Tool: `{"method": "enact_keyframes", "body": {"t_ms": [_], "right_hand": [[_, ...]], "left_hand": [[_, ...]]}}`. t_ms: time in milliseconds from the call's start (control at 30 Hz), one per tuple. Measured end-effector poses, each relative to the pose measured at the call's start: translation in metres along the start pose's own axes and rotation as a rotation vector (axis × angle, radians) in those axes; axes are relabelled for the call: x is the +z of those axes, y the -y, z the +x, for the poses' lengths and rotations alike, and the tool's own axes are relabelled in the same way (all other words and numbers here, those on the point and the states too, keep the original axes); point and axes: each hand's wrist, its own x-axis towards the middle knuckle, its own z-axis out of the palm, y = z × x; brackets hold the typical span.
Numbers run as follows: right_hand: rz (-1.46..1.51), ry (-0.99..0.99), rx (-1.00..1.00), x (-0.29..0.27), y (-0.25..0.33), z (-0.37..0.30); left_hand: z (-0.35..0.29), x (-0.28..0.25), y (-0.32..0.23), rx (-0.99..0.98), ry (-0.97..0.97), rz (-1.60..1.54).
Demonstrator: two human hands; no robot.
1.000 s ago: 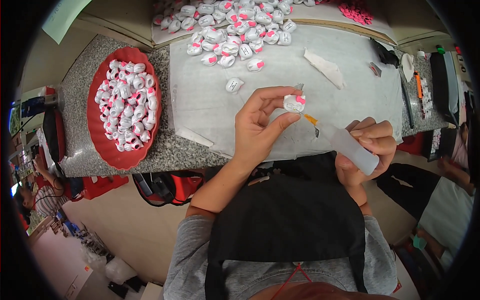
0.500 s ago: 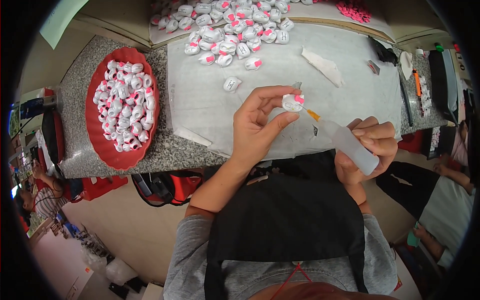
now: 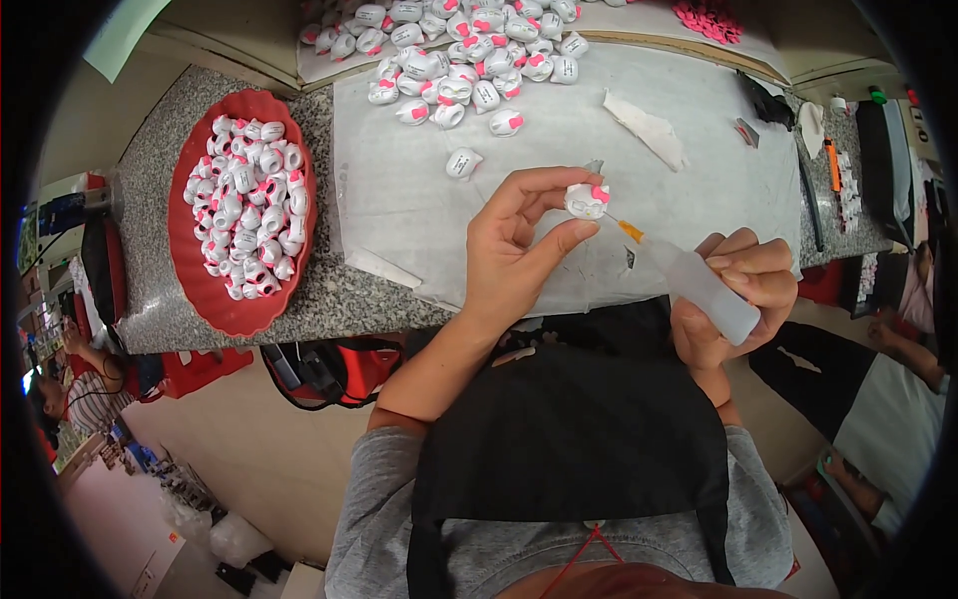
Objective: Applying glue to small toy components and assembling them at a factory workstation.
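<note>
Bench (image 3: pixel 364 304) has a big red tray (image 3: pixel 239 317) toward its left edge. Over by the near edge, left hand (image 3: pixel 504 245) and right hand (image 3: pixel 766 290) are both busy: right's gripping a bottle (image 3: pixel 704 295), left's pinching a white head (image 3: pixel 582 204), with the bottle's orange tip (image 3: pixel 631 232) pointed at it.

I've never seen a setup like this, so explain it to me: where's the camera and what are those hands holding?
There's no machine, just a person working bare-handed. The camera, worn on that person's head, looks down; its fisheye lens bends straight edges. The left hand holds a small white piece with a pink patch. The right hand holds a translucent bottle whose orange nozzle points toward that piece. On the speckled counter lies a white sheet. A heap of similar pieces lies around its far edge, and more fill a red bowl on the left.
</note>
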Motion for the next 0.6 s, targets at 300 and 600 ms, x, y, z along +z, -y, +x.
{"method": "enact_keyframes", "body": {"t_ms": [300, 600], "right_hand": [[-0.028, -0.054, 0.064, 0.0030, 0.0045, -0.0004], [-0.097, -0.017, 0.052, 0.0085, 0.0026, -0.0001]], "left_hand": [[0.0008, -0.0004, 0.0014, 0.031, -0.001, 0.038], [0.0006, 0.0002, 0.0031, 0.075, -0.010, 0.099]]}}
